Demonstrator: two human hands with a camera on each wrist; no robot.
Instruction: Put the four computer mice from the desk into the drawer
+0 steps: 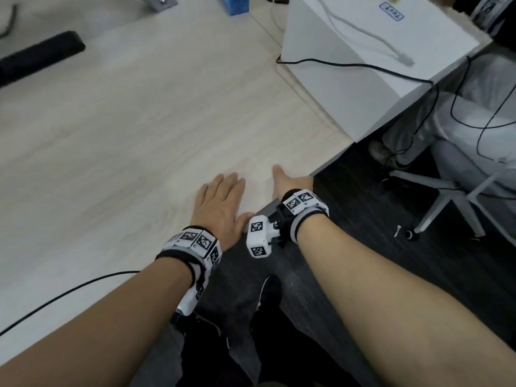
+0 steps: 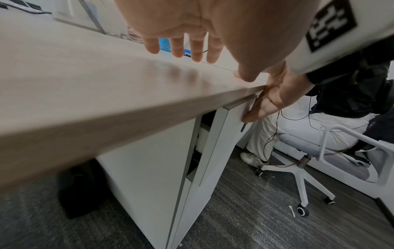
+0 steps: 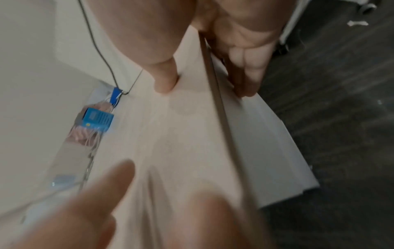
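Left hand lies flat and open on the worktop at lower centre, right hand just beside it, straight fingers pressing the drawer front below the edge.

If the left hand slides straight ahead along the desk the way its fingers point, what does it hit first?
The left hand lies flat on the desk, fingers pointing up and to the right. Bare desktop lies ahead, then probably the white box, though depth is uncertain.

- L hand flat on desk near front edge
- R hand just right of it, thumb on desktop, fingers over edge on drawer front below
- box behind, right
- chair right of drawer unit
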